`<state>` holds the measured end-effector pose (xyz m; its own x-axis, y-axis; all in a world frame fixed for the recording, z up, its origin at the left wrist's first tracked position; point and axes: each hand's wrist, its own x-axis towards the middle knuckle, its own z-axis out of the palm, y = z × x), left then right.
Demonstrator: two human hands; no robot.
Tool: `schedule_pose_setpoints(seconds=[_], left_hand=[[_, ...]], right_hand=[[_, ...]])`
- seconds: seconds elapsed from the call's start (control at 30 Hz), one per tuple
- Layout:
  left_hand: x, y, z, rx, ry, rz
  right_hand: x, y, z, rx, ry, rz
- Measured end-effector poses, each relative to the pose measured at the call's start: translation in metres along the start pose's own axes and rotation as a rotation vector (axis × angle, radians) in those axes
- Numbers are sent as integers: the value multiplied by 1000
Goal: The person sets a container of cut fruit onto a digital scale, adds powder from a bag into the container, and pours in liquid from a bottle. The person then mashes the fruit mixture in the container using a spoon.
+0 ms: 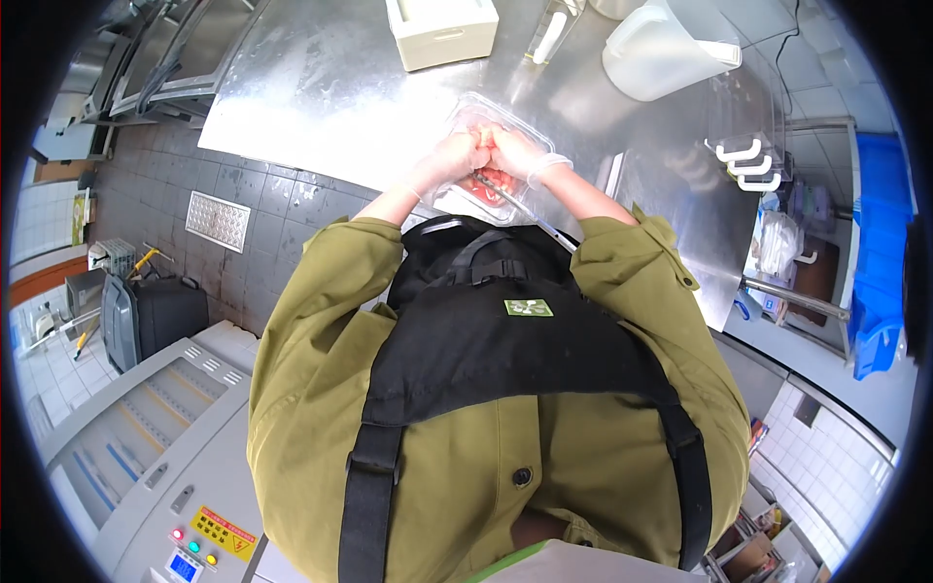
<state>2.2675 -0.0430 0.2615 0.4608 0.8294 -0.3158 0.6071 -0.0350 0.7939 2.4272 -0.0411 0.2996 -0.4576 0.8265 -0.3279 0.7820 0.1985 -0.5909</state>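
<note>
Both of my hands, in thin clear gloves, meet over a clear plastic tray (pixel 537 136) on the steel table. Pink-red pieces of food (pixel 498 185) lie in the tray. My left hand (pixel 457 158) is closed, its fingers bent inward against the other hand. My right hand (pixel 515 154) is closed too, with its fingers pressed close to the left. What the fingers hold, if anything, is hidden. A thin metal utensil (pixel 530 212) slants from beneath my hands toward the lower right, over the tray's edge.
On the steel table (pixel 321 73) stand a cream box (pixel 442 34), a clear container with a white handle (pixel 552 34) and a translucent pitcher (pixel 661 53). White-handled clear containers (pixel 748 160) sit at the right edge. Blue plastic (pixel 880 253) is farther right.
</note>
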Motion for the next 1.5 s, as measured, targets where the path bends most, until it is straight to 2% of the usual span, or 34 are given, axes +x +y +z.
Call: schedule_pose_setpoints(seconds=[0.1, 0.2, 0.3, 0.4, 0.5, 0.6, 0.7, 0.8, 0.9, 1.0, 1.1, 1.2, 1.3, 1.4, 1.5], left_hand=[[0, -2, 12, 301, 210, 176], [4, -5, 13, 200, 146, 213], [2, 3, 7, 114, 17, 43], [6, -1, 9, 68, 24, -1], [21, -22, 17, 35, 30, 59], [22, -19, 20, -789, -296, -164], [12, -3, -5, -357, -285, -193], [-9, 24, -20, -583, -199, -147], [-25, 49, -27, -591, -118, -54], [-4, 13, -16, -630, -190, -98], [-8, 19, -20, -615, -195, -115], [-23, 44, -33, -704, -228, -222], [-10, 13, -23, -770, -257, -252], [3, -8, -12, -676, -256, -307], [-24, 48, -23, -699, -118, -339]], right_hand=[[-4, -3, -4, 163, -57, 3], [-9, -21, -24, 395, -239, 158], [4, 10, -7, 390, -223, 16], [1, 7, -6, 151, -84, -166], [-2, 3, -9, 200, -81, -188], [6, 11, 2, 284, -135, -2], [-4, -4, -4, 350, -84, -12], [-1, 1, 2, 64, 1, -85], [7, 15, 13, 282, -116, 13], [14, 20, 16, 140, -13, 36], [10, 11, 8, 190, -15, 127], [10, 11, 7, 172, 21, 61], [18, 27, 12, 127, -111, -43], [11, 21, 7, 184, -92, -11], [8, 19, 9, 56, 28, -103]])
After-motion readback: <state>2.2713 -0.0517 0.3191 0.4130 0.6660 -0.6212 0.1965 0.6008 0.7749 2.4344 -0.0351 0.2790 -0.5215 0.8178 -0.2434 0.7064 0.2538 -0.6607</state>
